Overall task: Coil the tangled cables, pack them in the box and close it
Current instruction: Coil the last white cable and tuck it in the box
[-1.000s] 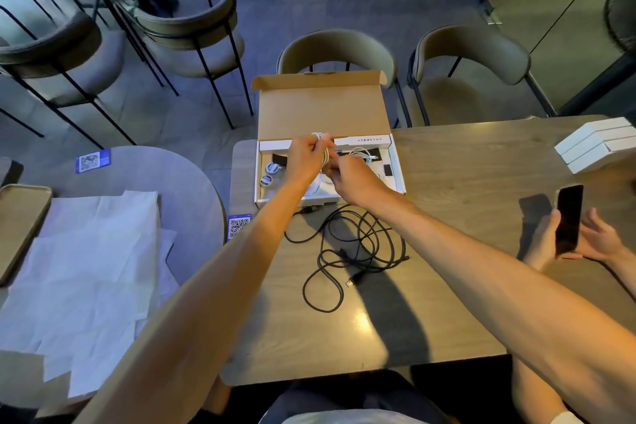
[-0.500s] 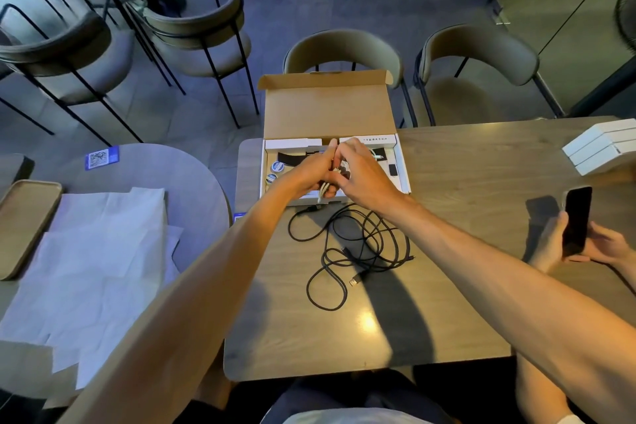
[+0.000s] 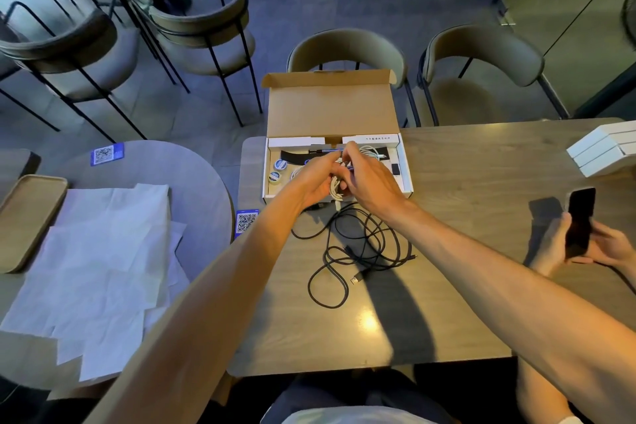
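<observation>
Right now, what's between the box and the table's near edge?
Head view: the tangled black cable, loose on the table before the box. Left hand and right hand hold the white cable.

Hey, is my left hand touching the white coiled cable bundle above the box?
Touching. The head view shows the left hand curled round the white coiled cable bundle, with no gap between them.

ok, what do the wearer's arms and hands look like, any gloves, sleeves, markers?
Both bare. Left arm and right arm show no sleeves up to the frame edge; left hand and right hand have no gloves, and no watch, strap or marker shows. Rings: too small to tell.
</observation>
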